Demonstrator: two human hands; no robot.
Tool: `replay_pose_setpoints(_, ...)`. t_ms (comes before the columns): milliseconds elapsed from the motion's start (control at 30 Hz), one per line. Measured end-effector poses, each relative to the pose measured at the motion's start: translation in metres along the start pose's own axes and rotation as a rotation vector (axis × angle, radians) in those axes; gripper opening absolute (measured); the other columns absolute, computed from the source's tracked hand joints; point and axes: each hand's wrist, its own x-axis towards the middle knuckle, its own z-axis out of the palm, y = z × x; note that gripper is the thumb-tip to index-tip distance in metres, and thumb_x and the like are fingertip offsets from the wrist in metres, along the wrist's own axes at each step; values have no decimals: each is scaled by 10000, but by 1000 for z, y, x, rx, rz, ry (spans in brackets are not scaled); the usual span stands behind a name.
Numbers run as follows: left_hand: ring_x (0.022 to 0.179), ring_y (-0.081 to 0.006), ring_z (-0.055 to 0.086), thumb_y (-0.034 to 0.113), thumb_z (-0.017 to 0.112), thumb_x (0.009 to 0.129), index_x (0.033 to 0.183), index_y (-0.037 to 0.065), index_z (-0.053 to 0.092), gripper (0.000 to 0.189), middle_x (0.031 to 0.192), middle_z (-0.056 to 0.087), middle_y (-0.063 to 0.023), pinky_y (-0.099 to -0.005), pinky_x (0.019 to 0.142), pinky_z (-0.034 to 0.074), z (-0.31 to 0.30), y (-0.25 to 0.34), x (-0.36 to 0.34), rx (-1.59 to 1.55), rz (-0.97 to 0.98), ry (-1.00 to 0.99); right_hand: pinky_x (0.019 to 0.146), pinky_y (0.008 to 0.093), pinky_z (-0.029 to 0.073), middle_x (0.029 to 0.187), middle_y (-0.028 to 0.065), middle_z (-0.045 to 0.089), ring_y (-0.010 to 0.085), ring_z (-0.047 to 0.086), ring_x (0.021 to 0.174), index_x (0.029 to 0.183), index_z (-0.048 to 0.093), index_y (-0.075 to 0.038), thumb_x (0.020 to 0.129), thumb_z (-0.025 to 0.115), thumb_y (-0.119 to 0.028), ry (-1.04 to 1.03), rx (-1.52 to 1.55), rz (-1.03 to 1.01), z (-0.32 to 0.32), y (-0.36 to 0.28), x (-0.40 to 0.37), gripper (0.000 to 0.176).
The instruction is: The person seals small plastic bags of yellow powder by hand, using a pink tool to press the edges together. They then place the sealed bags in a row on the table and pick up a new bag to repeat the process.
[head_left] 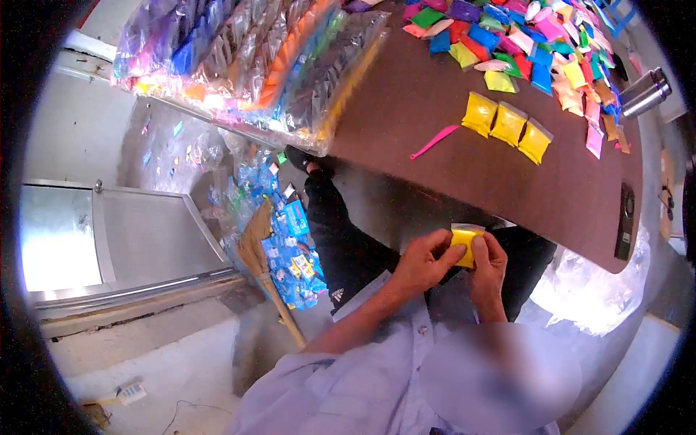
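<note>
A small yellow packet with a clear top edge is held between both hands, over the lap and in front of the table's near edge. My left hand grips its left side, thumb on the front. Its right side is pinched by my right hand. On the brown table lie three more yellow packets in a row, touching one another. A pink plastic tool rests to their left.
Many colourful packets are heaped at the table's back right, beside a metal flask. Large clear bags of coloured packets cover the left end. A broom and blue wrappers lie on the floor.
</note>
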Motion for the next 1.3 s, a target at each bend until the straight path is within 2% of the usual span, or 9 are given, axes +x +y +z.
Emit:
replay_pose_setpoints(233,844,-103,619,199,718,974,1033,-9,676,219,909,684,-41,-290,764,527,-3,10,0,-21,-45,26,818,248,525,1030,29,712,100,645,913,1135,710,8,1026,635,-181,-90,-105,-37,-4,-1,8,231)
replay_pose_setpoints(333,851,-106,622,206,731,965,1046,-8,675,236,909,687,-45,-290,768,528,-3,13,1,85,48,89,822,253,532,1038,31,714,100,648,923,1139,708,11,1025,632,-179,-89,-135,-51,1,-5,9,234)
replay_pose_setpoints(467,855,-105,621,217,735,966,1058,-8,669,252,912,686,-45,-293,766,529,-4,7,5,85,44,84,853,265,543,1048,42,717,106,657,945,1150,705,15,1021,636,-166,-75,56,13,6,-3,9,233)
replay_pose_setpoints(667,859,-97,614,192,718,986,1055,2,663,209,934,681,-36,-280,754,525,-1,18,0,40,-28,87,847,260,542,1044,48,719,114,659,927,1156,705,21,1020,630,-157,-162,-113,-9,2,-12,11,235)
replay_pose_setpoints(733,739,-80,589,197,733,971,1006,-13,673,221,807,656,-34,-268,646,490,3,5,4,-102,66,175,831,255,538,1032,43,714,107,652,915,1145,704,22,1020,633,-155,-130,-107,-8,8,-13,8,228)
replay_pose_setpoints(933,740,-63,572,196,716,988,997,-3,673,204,811,638,-2,-251,641,478,-5,-1,4,37,167,149,802,243,522,1000,32,690,87,629,906,1099,701,21,1017,637,-142,-71,-32,39,6,-3,6,193)
replay_pose_setpoints(1033,807,-60,578,164,703,994,989,29,668,140,872,644,12,-244,708,500,-5,2,3,-50,84,110,812,244,518,990,22,679,85,623,915,1087,701,16,1015,635,-131,-119,-41,-16,6,-3,7,177)
replay_pose_setpoints(1167,806,-64,587,161,715,985,992,31,669,138,877,645,9,-245,703,499,-3,4,3,-126,22,158,814,240,511,962,1,659,82,613,898,1067,703,10,1005,631,-103,-121,-80,-76,6,-2,8,147)
replay_pose_setpoints(1300,806,-73,594,167,704,992,1013,29,668,145,886,652,10,-257,707,504,-6,2,2,9,197,169,804,235,503,953,2,652,81,606,892,1050,703,12,998,630,-85,-126,-56,-22,14,-15,6,132)
